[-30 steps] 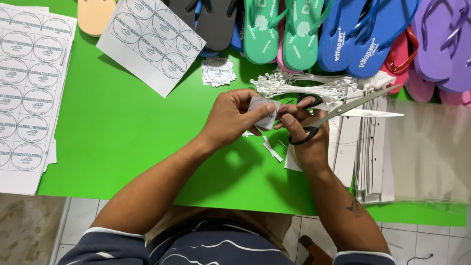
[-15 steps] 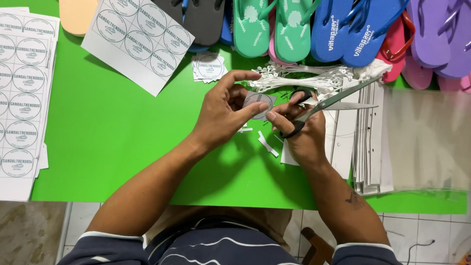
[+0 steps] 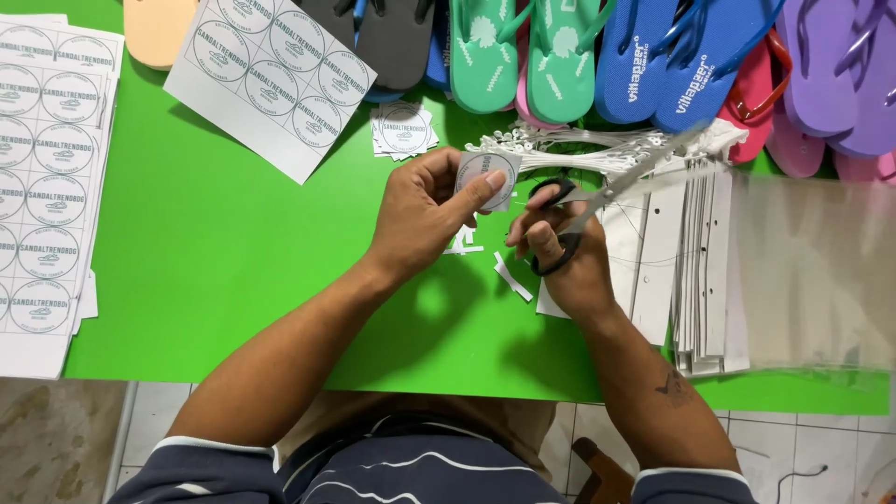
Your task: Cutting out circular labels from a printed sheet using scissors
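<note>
My left hand (image 3: 425, 217) pinches a small cut-out paper label (image 3: 489, 176) with a round printed mark, held up above the green table (image 3: 233, 261). My right hand (image 3: 560, 254) grips black-handled scissors (image 3: 597, 201), fingers through the loops, the blades pointing up and right, away from the label. Thin white paper scraps (image 3: 511, 276) lie on the table under both hands.
A printed sheet of round labels (image 3: 271, 79) lies at the top left, more sheets (image 3: 47, 177) along the left edge. A small pile of cut labels (image 3: 403, 129) sits near a bundle of white ties (image 3: 579, 149). Flip-flops (image 3: 523, 51) line the far edge. White card strips (image 3: 695, 271) and clear bags (image 3: 821, 271) lie at the right.
The scissors have come off the label, their blades swung up to the right. My left hand has turned the label so its printed face shows.
</note>
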